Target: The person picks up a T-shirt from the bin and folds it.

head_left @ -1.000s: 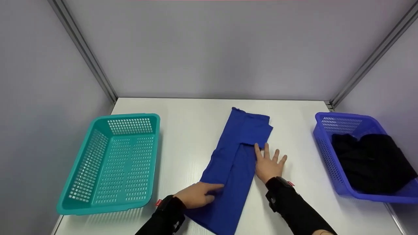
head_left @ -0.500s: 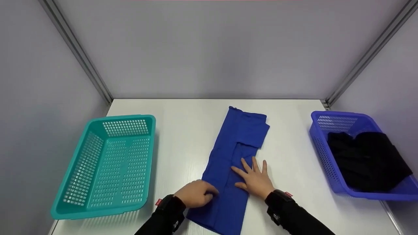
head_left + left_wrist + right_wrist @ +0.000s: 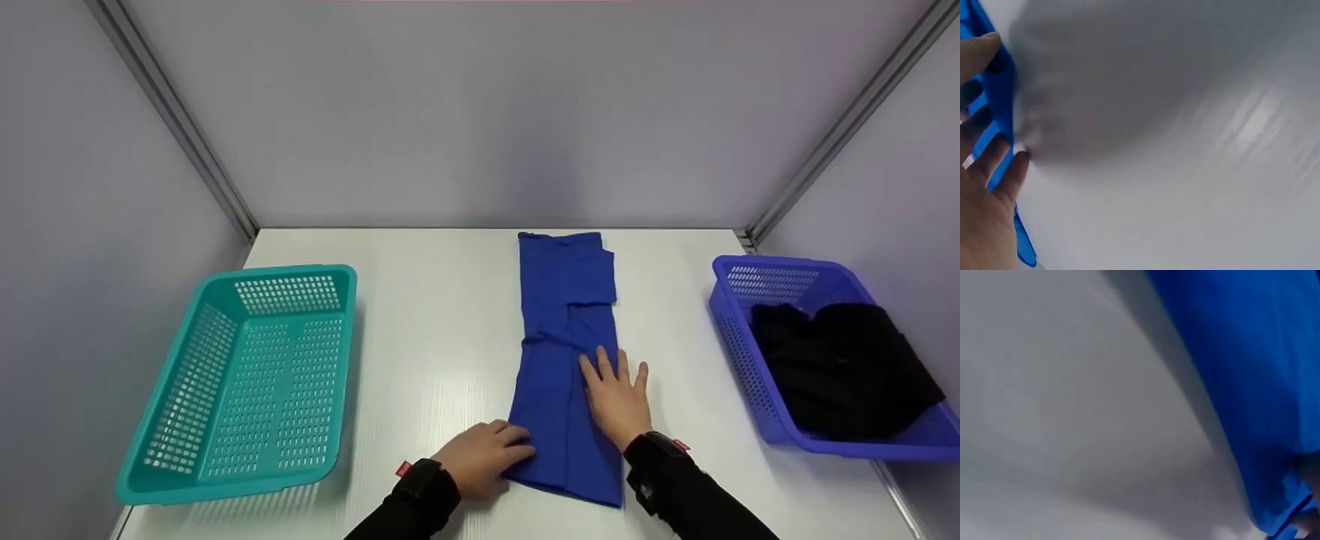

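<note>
A blue shirt (image 3: 551, 390), folded into a long strip with a short sleeve (image 3: 581, 281) lying across its far part, lies on the white table. Its long sides run nearly straight away from me. At its near left edge my left hand (image 3: 484, 459) touches the cloth with loosely bent fingers. The left wrist view shows that hand (image 3: 988, 185) with its fingers spread along the blue edge. My right hand (image 3: 619, 401) rests on the shirt's right side, fingers extended and spread. In the right wrist view only a dark bit of that hand shows beside the blue cloth (image 3: 1247, 382).
To the left stands a teal perforated basket (image 3: 346, 375) with nothing in it. A purple-blue basket (image 3: 739, 360) at the right holds black cloth (image 3: 847, 371). Grey panels (image 3: 480, 120) border the table (image 3: 420, 322) at the back and sides.
The shirt has turned from slanting to nearly straight, its near end shifting right and away from me. My left hand has moved right with it. My right hand has moved toward me, then slightly right.
</note>
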Action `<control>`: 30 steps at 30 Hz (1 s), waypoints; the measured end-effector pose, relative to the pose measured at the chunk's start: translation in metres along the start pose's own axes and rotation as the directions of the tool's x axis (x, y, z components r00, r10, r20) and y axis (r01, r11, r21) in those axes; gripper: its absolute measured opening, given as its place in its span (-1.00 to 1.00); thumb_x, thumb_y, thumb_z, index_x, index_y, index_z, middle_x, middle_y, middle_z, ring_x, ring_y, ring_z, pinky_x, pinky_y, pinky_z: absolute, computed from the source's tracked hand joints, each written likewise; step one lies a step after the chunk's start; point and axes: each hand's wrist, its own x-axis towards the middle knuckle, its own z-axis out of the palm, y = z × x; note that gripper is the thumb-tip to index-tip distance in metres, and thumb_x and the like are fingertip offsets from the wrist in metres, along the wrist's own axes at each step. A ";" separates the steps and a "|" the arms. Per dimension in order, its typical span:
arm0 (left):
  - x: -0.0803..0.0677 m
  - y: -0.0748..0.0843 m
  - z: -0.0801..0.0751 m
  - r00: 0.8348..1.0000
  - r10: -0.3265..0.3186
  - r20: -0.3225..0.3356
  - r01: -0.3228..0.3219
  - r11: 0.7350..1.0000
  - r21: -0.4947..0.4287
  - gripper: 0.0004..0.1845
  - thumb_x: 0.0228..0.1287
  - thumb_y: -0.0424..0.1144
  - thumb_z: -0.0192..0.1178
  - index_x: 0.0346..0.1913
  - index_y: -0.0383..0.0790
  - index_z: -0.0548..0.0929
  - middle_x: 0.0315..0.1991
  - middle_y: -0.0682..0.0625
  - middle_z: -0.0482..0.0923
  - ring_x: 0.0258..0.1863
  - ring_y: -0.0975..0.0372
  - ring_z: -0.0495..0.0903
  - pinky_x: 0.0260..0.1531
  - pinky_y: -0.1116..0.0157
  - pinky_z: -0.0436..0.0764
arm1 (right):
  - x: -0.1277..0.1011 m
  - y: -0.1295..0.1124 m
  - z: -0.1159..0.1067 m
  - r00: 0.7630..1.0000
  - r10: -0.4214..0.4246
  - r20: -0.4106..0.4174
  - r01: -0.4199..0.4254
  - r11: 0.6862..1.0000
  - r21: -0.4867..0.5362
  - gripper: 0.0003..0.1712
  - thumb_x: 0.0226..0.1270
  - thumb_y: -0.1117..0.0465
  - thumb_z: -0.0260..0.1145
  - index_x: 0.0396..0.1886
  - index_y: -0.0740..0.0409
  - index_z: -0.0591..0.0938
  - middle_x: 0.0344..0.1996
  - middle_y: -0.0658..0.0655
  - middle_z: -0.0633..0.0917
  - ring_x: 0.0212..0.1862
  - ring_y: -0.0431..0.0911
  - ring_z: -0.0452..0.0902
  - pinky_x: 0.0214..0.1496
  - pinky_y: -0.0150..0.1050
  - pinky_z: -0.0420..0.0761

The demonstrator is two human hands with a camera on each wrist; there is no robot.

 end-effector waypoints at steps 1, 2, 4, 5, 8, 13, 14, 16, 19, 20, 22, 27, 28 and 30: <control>0.001 0.001 0.003 0.999 0.005 -0.044 -0.003 0.998 0.056 -0.52 0.22 -0.09 0.44 0.22 0.05 0.67 0.20 0.08 0.56 0.13 0.20 0.55 0.10 0.28 0.58 | -0.002 -0.002 0.000 0.999 -0.039 0.018 0.039 0.998 0.041 -0.44 0.44 0.18 0.33 0.40 0.14 0.52 0.42 0.36 0.44 0.44 0.42 0.27 0.35 0.51 0.20; 0.003 0.001 0.006 0.996 0.012 -0.083 -0.003 0.994 0.109 -0.59 0.23 -0.08 0.44 0.15 0.04 0.69 0.13 0.08 0.57 0.04 0.22 0.56 0.02 0.31 0.60 | -0.004 -0.005 -0.001 0.996 -0.082 0.045 0.078 0.993 0.087 -0.42 0.44 0.14 0.34 0.41 0.14 0.51 0.43 0.35 0.43 0.45 0.41 0.26 0.36 0.49 0.21; 0.006 0.001 0.012 0.987 0.031 -0.159 0.001 0.979 0.202 -0.74 0.26 -0.12 0.41 0.00 0.02 0.73 -0.03 0.09 0.58 -0.12 0.24 0.55 -0.12 0.34 0.60 | -0.008 -0.012 -0.004 0.979 -0.173 0.112 0.149 0.970 0.190 -0.41 0.47 0.07 0.31 0.43 0.12 0.49 0.46 0.32 0.41 0.48 0.38 0.22 0.39 0.45 0.20; 0.008 0.001 0.013 0.982 0.039 -0.187 0.006 0.973 0.232 -0.81 0.27 -0.15 0.40 -0.07 0.01 0.73 -0.09 0.10 0.58 -0.18 0.25 0.54 -0.18 0.36 0.60 | -0.011 -0.015 -0.007 0.964 -0.220 0.151 0.179 0.954 0.242 -0.39 0.50 0.02 0.29 0.46 0.10 0.47 0.48 0.29 0.38 0.50 0.37 0.19 0.41 0.44 0.19; 0.013 0.002 0.016 0.974 -0.015 -0.227 0.061 0.978 0.198 -0.90 0.26 -0.24 0.37 -0.19 -0.06 0.70 -0.20 0.10 0.56 -0.24 0.26 0.53 -0.26 0.37 0.60 | -0.022 -0.026 -0.014 0.912 -0.329 0.247 0.227 0.903 0.365 -0.26 0.51 -0.20 0.20 0.53 0.05 0.39 0.54 0.22 0.31 0.56 0.32 0.10 0.46 0.43 0.10; 0.019 0.002 0.006 0.929 -0.260 -0.266 0.216 0.959 -0.181 -0.81 0.14 -0.33 0.39 -0.21 -0.17 0.61 -0.27 0.08 0.50 -0.31 0.30 0.49 -0.30 0.36 0.56 | -0.040 -0.046 -0.029 0.879 -0.359 0.314 0.189 0.867 0.461 0.10 0.31 -0.40 0.28 0.64 0.07 0.16 0.62 0.20 0.13 0.60 0.34 -0.07 0.45 0.50 -0.06; 0.020 0.001 0.002 0.917 -0.286 -0.279 0.219 0.944 -0.246 -0.80 0.12 -0.35 0.39 -0.22 -0.17 0.60 -0.29 0.08 0.49 -0.34 0.32 0.47 -0.32 0.36 0.54 | -0.043 -0.049 -0.031 0.888 -0.344 0.306 0.178 0.870 0.460 0.11 0.30 -0.34 0.33 0.65 0.09 0.14 0.62 0.22 0.12 0.59 0.34 -0.05 0.44 0.51 -0.06; 0.021 0.001 -0.004 0.902 -0.290 -0.321 0.190 0.932 -0.309 -0.79 0.09 -0.39 0.38 -0.24 -0.17 0.58 -0.31 0.09 0.50 -0.39 0.35 0.46 -0.34 0.39 0.53 | -0.047 -0.053 -0.035 0.915 -0.308 0.260 0.174 0.884 0.434 0.06 0.27 -0.13 0.45 0.62 0.15 0.19 0.58 0.26 0.21 0.55 0.35 0.08 0.43 0.49 0.02; 0.018 0.000 -0.010 0.904 -0.239 -0.353 0.127 0.941 -0.313 -0.75 0.08 -0.41 0.41 -0.20 -0.15 0.60 -0.29 0.09 0.52 -0.36 0.36 0.49 -0.32 0.42 0.55 | -0.050 -0.051 -0.039 0.952 -0.266 0.152 0.197 0.910 0.364 -0.16 0.12 0.26 0.53 0.42 0.25 0.45 0.41 0.32 0.47 0.42 0.31 0.37 0.38 0.42 0.25; 0.017 0.000 -0.012 0.912 -0.212 -0.351 0.105 0.949 -0.298 -0.73 0.09 -0.40 0.43 -0.17 -0.14 0.61 -0.26 0.09 0.53 -0.33 0.36 0.51 -0.30 0.43 0.56 | -0.050 -0.048 -0.040 0.958 -0.261 0.123 0.205 0.916 0.344 -0.24 0.06 0.36 0.52 0.33 0.26 0.53 0.33 0.32 0.55 0.36 0.29 0.46 0.36 0.37 0.32; 0.015 0.000 -0.012 0.929 -0.137 -0.344 0.055 0.970 -0.239 -0.68 0.12 -0.37 0.46 -0.06 -0.12 0.65 -0.21 0.09 0.53 -0.27 0.34 0.53 -0.23 0.43 0.58 | -0.052 -0.039 -0.041 0.963 -0.258 0.073 0.223 0.921 0.319 -0.39 -0.01 0.47 0.48 0.14 0.26 0.65 0.16 0.29 0.68 0.23 0.23 0.59 0.28 0.26 0.48; 0.014 0.002 -0.008 0.928 0.007 -0.372 -0.026 0.999 -0.046 -0.72 0.18 -0.41 0.42 -0.06 -0.10 0.69 -0.21 0.09 0.51 -0.28 0.31 0.50 -0.26 0.44 0.56 | -0.056 -0.010 -0.043 0.962 -0.272 0.020 0.248 0.906 0.343 -0.63 0.03 0.52 0.39 -0.13 0.19 0.72 -0.19 0.15 0.80 -0.12 0.06 0.75 -0.09 0.00 0.70; 0.014 0.003 -0.007 0.920 0.016 -0.392 -0.024 1.000 -0.016 -0.76 0.19 -0.42 0.41 -0.11 -0.10 0.69 -0.23 0.09 0.50 -0.31 0.32 0.49 -0.29 0.44 0.55 | -0.057 -0.004 -0.044 0.961 -0.275 0.017 0.253 0.905 0.343 -0.67 0.04 0.50 0.39 -0.17 0.15 0.72 -0.26 0.10 0.80 -0.20 0.02 0.74 -0.19 -0.05 0.70; 0.016 0.003 -0.007 0.903 0.018 -0.430 -0.010 1.000 0.020 -0.83 0.20 -0.42 0.39 -0.22 -0.10 0.69 -0.28 0.11 0.52 -0.34 0.32 0.50 -0.31 0.44 0.54 | -0.058 0.009 -0.045 0.958 -0.287 0.018 0.264 0.905 0.335 -0.72 0.05 0.48 0.39 -0.26 0.08 0.70 -0.39 0.01 0.77 -0.35 -0.07 0.68 -0.35 -0.12 0.64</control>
